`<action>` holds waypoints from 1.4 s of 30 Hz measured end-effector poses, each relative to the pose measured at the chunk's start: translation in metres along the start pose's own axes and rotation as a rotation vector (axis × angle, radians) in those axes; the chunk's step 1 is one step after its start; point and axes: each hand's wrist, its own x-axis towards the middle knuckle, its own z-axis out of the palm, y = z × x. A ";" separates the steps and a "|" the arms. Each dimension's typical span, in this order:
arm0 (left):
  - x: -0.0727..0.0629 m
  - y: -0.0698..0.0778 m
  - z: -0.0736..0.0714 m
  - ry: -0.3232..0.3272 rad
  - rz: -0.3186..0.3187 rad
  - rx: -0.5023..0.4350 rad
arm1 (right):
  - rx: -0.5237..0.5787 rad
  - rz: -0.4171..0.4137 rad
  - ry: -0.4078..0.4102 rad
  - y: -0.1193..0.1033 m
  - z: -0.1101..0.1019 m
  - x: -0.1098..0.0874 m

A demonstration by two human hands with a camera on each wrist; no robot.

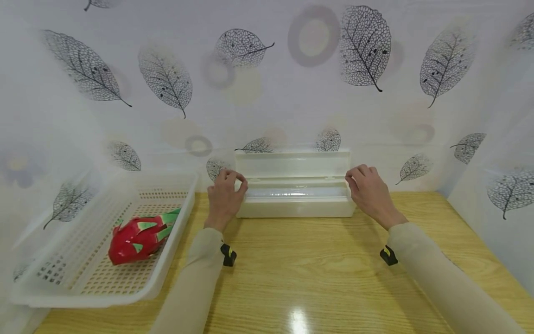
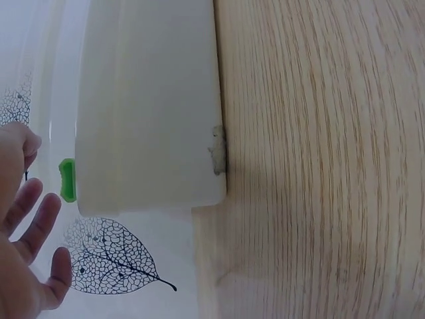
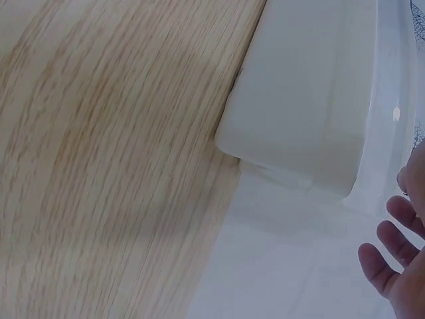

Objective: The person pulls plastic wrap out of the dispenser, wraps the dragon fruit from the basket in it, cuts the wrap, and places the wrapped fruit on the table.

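A long white plastic-wrap dispenser box (image 1: 294,209) lies against the back wall with its lid (image 1: 292,163) raised. A shiny clear roll of plastic wrap (image 1: 288,191) shows inside. My left hand (image 1: 225,192) is at the box's left end, thumb and index fingertips drawn close together. At the right end my right hand (image 1: 369,192) has its thumb and index fingertips close together likewise. In both wrist views the other fingers are spread and loosely bent. I cannot tell whether either pinch holds the clear film. A small green piece (image 2: 68,179) shows by the box's left end.
A white perforated basket (image 1: 175,260) stands at the left, with a red-and-green dragon fruit (image 1: 135,239) in it. The wooden table (image 1: 308,269) reaches back to a white leaf-print sheet (image 1: 279,106), which hangs behind and along the sides.
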 end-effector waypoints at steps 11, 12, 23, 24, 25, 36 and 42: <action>0.001 0.004 0.001 -0.011 -0.078 -0.108 | 0.081 0.104 -0.051 -0.004 -0.001 0.003; 0.001 0.004 0.001 -0.018 -0.076 -0.133 | 0.110 0.125 -0.062 -0.004 -0.002 0.004; 0.001 0.004 0.002 -0.056 -0.028 -0.341 | 0.390 0.349 -0.153 -0.003 -0.003 0.005; 0.001 0.004 0.002 -0.055 -0.029 -0.332 | 0.406 0.367 -0.159 -0.003 -0.004 0.006; 0.001 0.004 0.001 -0.056 -0.032 -0.327 | 0.423 0.383 -0.163 -0.004 -0.004 0.006; 0.004 0.005 -0.004 -0.065 -0.043 -0.318 | 0.467 0.435 -0.171 -0.009 -0.008 0.010; 0.005 0.004 -0.005 -0.058 -0.037 -0.318 | 0.447 0.412 -0.153 -0.008 -0.009 0.012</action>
